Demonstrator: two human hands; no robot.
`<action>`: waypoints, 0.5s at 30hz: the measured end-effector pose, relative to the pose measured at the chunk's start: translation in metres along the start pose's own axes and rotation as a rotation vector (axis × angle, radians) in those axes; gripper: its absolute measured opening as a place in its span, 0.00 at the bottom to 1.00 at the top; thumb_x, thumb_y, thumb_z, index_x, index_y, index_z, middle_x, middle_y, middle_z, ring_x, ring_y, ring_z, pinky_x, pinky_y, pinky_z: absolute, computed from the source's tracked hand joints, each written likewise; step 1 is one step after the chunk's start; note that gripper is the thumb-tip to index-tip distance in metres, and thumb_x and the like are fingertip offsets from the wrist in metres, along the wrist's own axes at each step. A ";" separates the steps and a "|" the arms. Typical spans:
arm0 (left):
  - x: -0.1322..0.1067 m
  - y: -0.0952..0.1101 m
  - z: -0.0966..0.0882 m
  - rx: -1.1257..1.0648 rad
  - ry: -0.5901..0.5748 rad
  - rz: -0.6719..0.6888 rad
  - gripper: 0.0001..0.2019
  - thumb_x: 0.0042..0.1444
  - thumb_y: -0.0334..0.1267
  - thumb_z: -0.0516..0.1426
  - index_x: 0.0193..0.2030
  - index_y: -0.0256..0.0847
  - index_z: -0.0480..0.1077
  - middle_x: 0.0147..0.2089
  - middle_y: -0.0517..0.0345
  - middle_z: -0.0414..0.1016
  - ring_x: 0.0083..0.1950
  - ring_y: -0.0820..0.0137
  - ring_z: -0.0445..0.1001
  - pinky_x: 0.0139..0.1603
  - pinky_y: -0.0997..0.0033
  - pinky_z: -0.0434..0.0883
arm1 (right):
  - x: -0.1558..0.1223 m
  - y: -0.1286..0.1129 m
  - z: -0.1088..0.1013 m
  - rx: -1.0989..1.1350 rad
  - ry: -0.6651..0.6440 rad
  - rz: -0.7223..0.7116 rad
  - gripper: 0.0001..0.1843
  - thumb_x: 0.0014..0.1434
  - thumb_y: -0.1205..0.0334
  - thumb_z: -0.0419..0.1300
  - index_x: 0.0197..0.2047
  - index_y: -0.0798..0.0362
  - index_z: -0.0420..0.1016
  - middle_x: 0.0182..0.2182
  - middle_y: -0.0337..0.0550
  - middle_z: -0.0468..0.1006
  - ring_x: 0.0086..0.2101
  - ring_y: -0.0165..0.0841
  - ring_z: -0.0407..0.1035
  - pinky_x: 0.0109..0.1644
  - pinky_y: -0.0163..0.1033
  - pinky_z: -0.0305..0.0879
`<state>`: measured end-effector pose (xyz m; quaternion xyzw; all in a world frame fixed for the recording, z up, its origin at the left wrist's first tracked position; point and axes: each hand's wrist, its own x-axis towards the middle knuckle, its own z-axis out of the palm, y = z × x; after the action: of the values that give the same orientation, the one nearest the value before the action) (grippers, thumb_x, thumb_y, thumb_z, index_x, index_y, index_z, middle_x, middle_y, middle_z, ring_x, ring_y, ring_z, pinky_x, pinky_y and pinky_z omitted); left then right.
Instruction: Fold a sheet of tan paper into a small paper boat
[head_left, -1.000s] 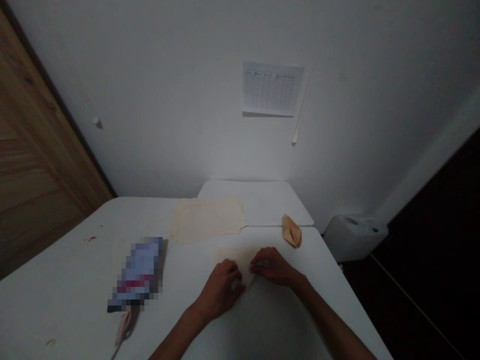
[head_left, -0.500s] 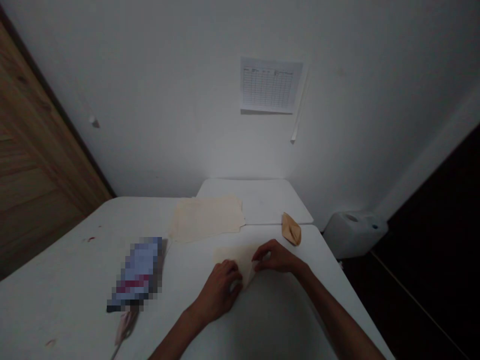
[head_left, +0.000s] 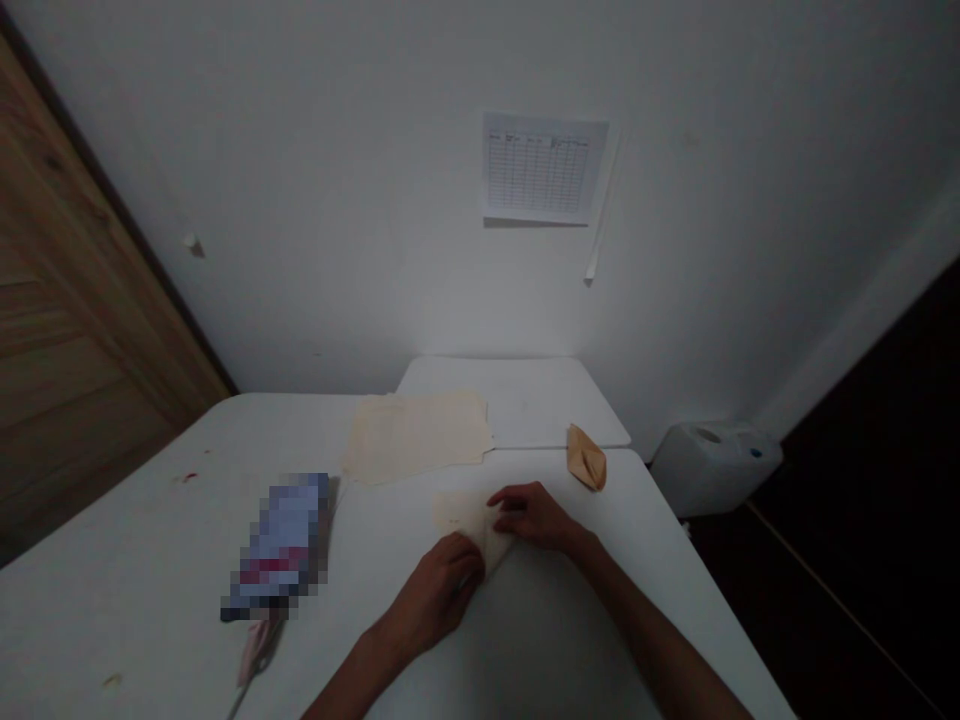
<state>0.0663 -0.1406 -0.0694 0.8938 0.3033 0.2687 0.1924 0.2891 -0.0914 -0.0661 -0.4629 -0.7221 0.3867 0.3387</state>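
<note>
A cream sheet of paper [head_left: 461, 513] lies partly folded on the white table [head_left: 150, 560] in front of me. My left hand [head_left: 439, 590] rests on its near corner with the fingers curled down against it. My right hand [head_left: 532, 515] lies over the paper's right part, fingers bent and pressing on a folded flap. A stack of the same cream sheets [head_left: 416, 435] lies farther back. A small folded tan paper piece [head_left: 585, 456] sits to the right of the stack.
A blurred-out flat object [head_left: 279, 548] lies at my left, with pale scissors handles [head_left: 255, 650] sticking out below it. A second small white table [head_left: 517, 395] adjoins at the back. A white container [head_left: 712, 465] stands on the floor, right. A wooden door [head_left: 67, 330] is at left.
My right hand slid left across the paper, bringing the flap over. My left hand moved slightly nearer and stayed on the near corner.
</note>
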 end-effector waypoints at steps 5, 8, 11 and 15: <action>-0.003 0.007 -0.009 0.004 -0.050 0.033 0.14 0.64 0.29 0.49 0.51 0.43 0.70 0.43 0.52 0.71 0.45 0.64 0.69 0.46 0.63 0.70 | -0.006 -0.002 0.001 -0.017 0.023 0.004 0.18 0.47 0.68 0.67 0.44 0.52 0.79 0.31 0.39 0.78 0.32 0.32 0.73 0.39 0.37 0.69; -0.004 0.010 -0.011 0.032 -0.098 0.074 0.15 0.64 0.27 0.48 0.51 0.43 0.71 0.45 0.50 0.70 0.48 0.63 0.68 0.49 0.61 0.70 | -0.010 0.001 0.003 -0.088 0.057 -0.019 0.19 0.48 0.67 0.66 0.45 0.51 0.79 0.33 0.40 0.80 0.34 0.33 0.74 0.40 0.37 0.69; -0.005 0.012 -0.013 0.074 -0.120 0.066 0.15 0.63 0.27 0.48 0.49 0.42 0.72 0.47 0.48 0.69 0.50 0.61 0.67 0.51 0.59 0.69 | -0.012 0.006 0.007 -0.158 0.093 -0.041 0.19 0.49 0.67 0.66 0.46 0.49 0.79 0.35 0.40 0.80 0.35 0.33 0.75 0.41 0.37 0.69; -0.005 0.013 -0.013 0.082 -0.131 0.064 0.16 0.62 0.26 0.48 0.49 0.41 0.72 0.47 0.48 0.69 0.50 0.61 0.67 0.51 0.60 0.69 | -0.013 0.012 0.012 -0.217 0.133 -0.061 0.19 0.50 0.67 0.66 0.46 0.47 0.78 0.35 0.39 0.81 0.36 0.33 0.75 0.45 0.38 0.67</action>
<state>0.0608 -0.1512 -0.0548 0.9258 0.2720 0.2028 0.1664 0.2881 -0.1032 -0.0842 -0.4991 -0.7496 0.2641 0.3453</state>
